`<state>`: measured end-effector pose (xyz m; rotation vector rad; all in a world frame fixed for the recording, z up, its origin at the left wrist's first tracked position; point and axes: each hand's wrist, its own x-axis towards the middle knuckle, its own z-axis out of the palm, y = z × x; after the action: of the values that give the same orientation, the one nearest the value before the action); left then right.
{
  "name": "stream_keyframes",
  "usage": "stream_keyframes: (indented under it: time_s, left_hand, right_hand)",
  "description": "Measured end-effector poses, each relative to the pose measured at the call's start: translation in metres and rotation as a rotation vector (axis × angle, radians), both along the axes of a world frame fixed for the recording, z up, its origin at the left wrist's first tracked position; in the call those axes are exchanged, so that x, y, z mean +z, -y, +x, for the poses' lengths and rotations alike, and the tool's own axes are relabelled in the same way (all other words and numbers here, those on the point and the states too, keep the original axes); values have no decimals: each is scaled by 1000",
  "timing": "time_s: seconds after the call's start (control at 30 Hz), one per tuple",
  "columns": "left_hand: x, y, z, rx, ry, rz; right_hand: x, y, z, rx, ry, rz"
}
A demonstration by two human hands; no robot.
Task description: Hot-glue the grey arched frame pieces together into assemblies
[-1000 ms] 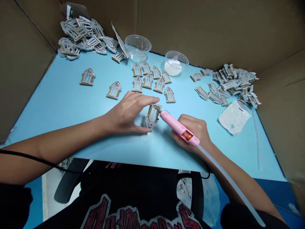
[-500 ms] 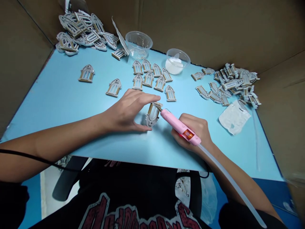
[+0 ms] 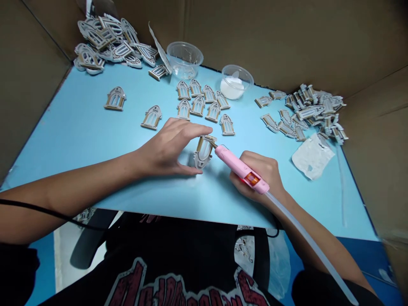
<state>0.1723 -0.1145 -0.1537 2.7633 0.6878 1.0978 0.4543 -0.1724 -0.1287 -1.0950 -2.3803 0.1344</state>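
Note:
Between thumb and forefinger of my left hand point(image 3: 174, 148) is a small arched window-shaped piece point(image 3: 203, 153), white and grey with gold side columns. It is held with the arch toward me and its flat base away. My right hand point(image 3: 256, 174) is wrapped round a pink glue gun point(image 3: 237, 165), with a clear glue stick point(image 3: 312, 244) running out of its back end. The gun's metal nozzle is at the right side of the base of the piece; whether it touches I cannot tell. Just beyond my left hand stand several similar arched pieces point(image 3: 198, 106) in rows.
Piles of such pieces lie at the back left point(image 3: 108, 38) and the right point(image 3: 315, 108) of the blue table point(image 3: 86, 140). Two clear plastic tubs point(image 3: 185, 59), one holding white material point(image 3: 232, 88), stand at the back. A crumpled white sheet point(image 3: 313, 156) lies right. Cardboard walls point(image 3: 270, 38) enclose the table.
Almost nothing differs. The whole view has shifted very slightly, and the glue gun's nozzle stays by the base of the held piece.

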Motion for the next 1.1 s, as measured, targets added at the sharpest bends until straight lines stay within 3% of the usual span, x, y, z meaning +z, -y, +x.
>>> stream_keyframes:
  time_s: [0.33, 0.57, 1.1]
  left_hand:
    - [1, 0, 1, -31, 45, 49]
    - [-1, -1, 1, -23, 18, 42]
    - [0, -1, 1, 5, 45, 65]
  right_hand:
    - [0, -1, -1, 25, -40, 42]
    - [-2, -3, 0, 92, -107, -27]
    - [-5, -5, 3, 64, -106, -16]
